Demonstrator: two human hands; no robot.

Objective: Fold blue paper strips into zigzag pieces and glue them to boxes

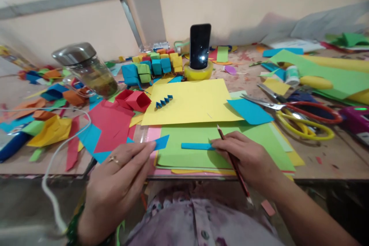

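Observation:
My left hand (118, 180), with a ring on one finger, pinches a small blue paper piece (162, 143) near the table's front edge. My right hand (245, 153) is closed around a dark pencil (235, 167), its point upward, and its fingertips also touch one end of a narrow blue paper strip (196, 146). The strip lies over green paper (184, 157). Behind it is a yellow sheet (193, 100) with a small folded blue zigzag (164, 102) on its left part.
At the back, a dark phone (199, 46) stands on a yellow tape roll (198, 71) beside colored paper cubes (155, 65). A glass jar (92, 69) and white cable (52, 165) are left. Scissors (311, 111) lie right, partly over a blue sheet (250, 111).

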